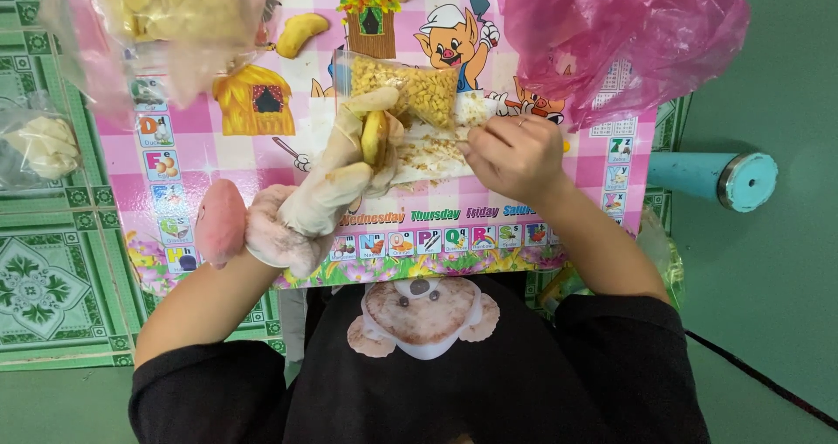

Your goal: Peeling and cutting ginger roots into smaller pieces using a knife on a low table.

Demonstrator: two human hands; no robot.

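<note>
At the centre of the frame the gloved left hand [336, 182] is closed around a small yellow fried piece [374, 136], holding it upright above the pink picture-printed desk [262, 160]. The bare right hand [515, 151], just right of centre, is pinched shut on crumbs from the loose heap of crumbs [432, 154] spread on the desk between the hands. Behind the heap stands an open clear bag of crumbs [410, 86]. One finished-looking piece [301, 34] lies at upper left, with more at the top edge, so several seem done. The held piece looks only partly coated. A pink plastic bag [611, 34] sits at upper right.
</note>
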